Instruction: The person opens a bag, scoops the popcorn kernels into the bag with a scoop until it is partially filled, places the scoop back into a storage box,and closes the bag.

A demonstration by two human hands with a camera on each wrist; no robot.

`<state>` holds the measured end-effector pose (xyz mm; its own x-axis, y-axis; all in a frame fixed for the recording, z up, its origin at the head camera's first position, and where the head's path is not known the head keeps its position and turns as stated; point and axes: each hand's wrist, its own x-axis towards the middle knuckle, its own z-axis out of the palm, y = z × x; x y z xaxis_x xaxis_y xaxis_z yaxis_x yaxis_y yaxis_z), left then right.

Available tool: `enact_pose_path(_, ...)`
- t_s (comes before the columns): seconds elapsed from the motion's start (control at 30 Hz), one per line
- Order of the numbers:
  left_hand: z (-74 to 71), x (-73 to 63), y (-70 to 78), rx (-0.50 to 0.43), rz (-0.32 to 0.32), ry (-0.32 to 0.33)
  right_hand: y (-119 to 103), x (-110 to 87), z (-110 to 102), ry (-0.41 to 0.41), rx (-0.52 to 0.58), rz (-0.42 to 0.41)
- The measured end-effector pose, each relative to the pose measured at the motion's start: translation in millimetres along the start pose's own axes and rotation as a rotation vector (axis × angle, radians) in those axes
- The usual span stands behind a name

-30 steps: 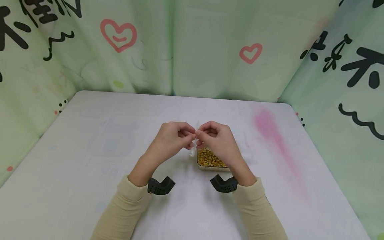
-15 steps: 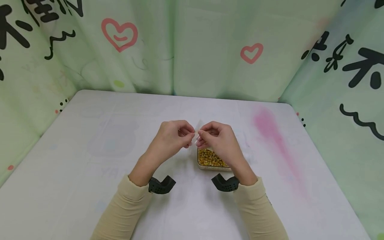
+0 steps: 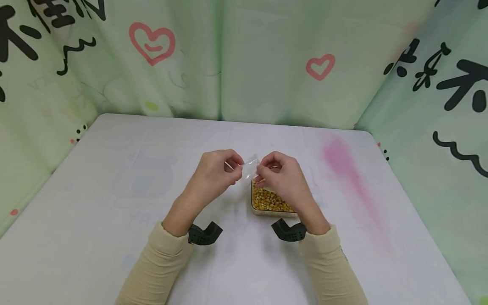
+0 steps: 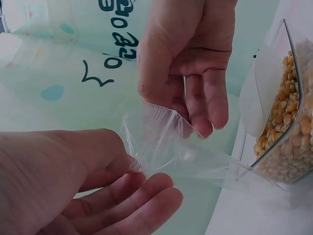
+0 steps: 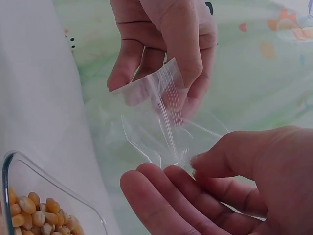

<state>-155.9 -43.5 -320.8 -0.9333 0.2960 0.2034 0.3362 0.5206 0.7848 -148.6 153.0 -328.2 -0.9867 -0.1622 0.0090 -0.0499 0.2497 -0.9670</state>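
A small clear zip-lock bag (image 3: 250, 167) is stretched between both hands above the table. My left hand (image 3: 220, 168) pinches one side of its top edge between thumb and index finger; my right hand (image 3: 279, 174) pinches the other side. In the right wrist view the ridged zip strip of the bag (image 5: 164, 107) runs across, and its mouth looks partly spread. Below and beside the right hand stands a clear rectangular box (image 3: 267, 213) of yellow corn kernels (image 3: 271, 200), its right part hidden by that hand.
A white cloth with a pink smear (image 3: 345, 163) covers the table (image 3: 133, 237). Green printed curtains (image 3: 263, 63) enclose it at the back and sides. In the left wrist view a white rounded piece (image 4: 261, 93) lies at the box's edge.
My hands have moved apart, the left going left and the right going right. Between them the clear bag has spread and shows more.
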Motion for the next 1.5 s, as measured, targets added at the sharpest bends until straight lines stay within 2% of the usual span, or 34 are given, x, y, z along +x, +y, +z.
enact_pose_path(0.3, -4.5, -0.5, 0.2, 0.014, 0.012, 0.010, 0, -1.1, -6, 0.044, -0.079, -0.016)
enact_pose_path(0.47, -5.3, -1.2, 2.6, 0.067, 0.027, -0.008, 0, -2.8, -5, 0.101, -0.187, -0.089)
enact_pose_path(0.63, -4.8, -3.0, 7.1, 0.130, 0.017, -0.055, -1, -4.1, 0, 0.151, -0.302, -0.158)
enact_pose_path(0.93, -2.5, -7.1, 12.8, 0.167, 0.000, -0.094, 0, -3.6, 5, 0.186, -0.410, -0.202)
enact_pose_path(1.13, -2.6, -8.8, 13.8, 0.211, 0.052, -0.078, 6, -0.1, 10, 0.213, -0.495, -0.278)
enact_pose_path(1.23, -3.0, -9.3, 13.4, 0.238, 0.077, -0.058, 7, 0.4, 11, 0.191, -0.463, -0.272)
enact_pose_path(1.3, -3.0, -9.5, 13.2, 0.241, 0.081, -0.047, 6, -0.4, 10, 0.164, -0.390, -0.248)
enact_pose_path(1.4, -1.2, -9.4, 13.2, 0.227, 0.089, -0.017, 5, -1.3, 8, 0.137, -0.288, -0.214)
enact_pose_path(1.5, 3.5, -8.8, 13.8, 0.213, 0.096, 0.013, 4, -1.3, 7, 0.130, -0.254, -0.204)
